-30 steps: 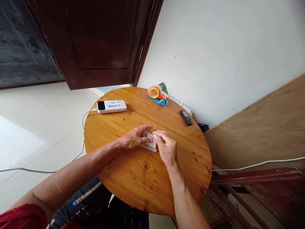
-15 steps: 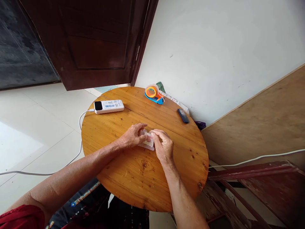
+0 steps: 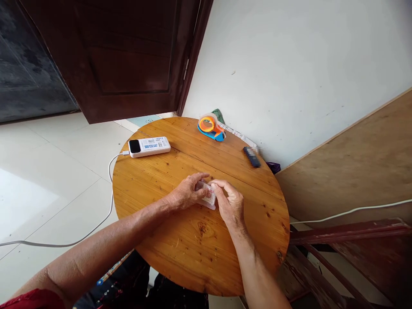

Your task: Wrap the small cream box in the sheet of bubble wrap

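A small packet in clear, wrinkled wrapping [image 3: 210,199] lies on the round wooden table [image 3: 193,240], near its middle. My left hand [image 3: 190,191] grips the packet from the left, with the thumb across its top and the fingers round its far side. At the packet's upper right corner, my right hand [image 3: 230,201] has thumb and forefinger pinched together on the edge of the wrapping. The other fingers of that hand are curled. Pale and pinkish print shows faintly through the plastic.
A white power bank [image 3: 149,146] with a cable stands at the table's left. Toward the back is a blue and orange tape dispenser [image 3: 210,128]. A dark, blurred object [image 3: 251,157] lies at the right rear. A wooden chair [image 3: 347,234] is at the right.
The whole view has shifted slightly, so table and hands appear a little further right and lower. Both hands keep nearly the same hold on the packet.
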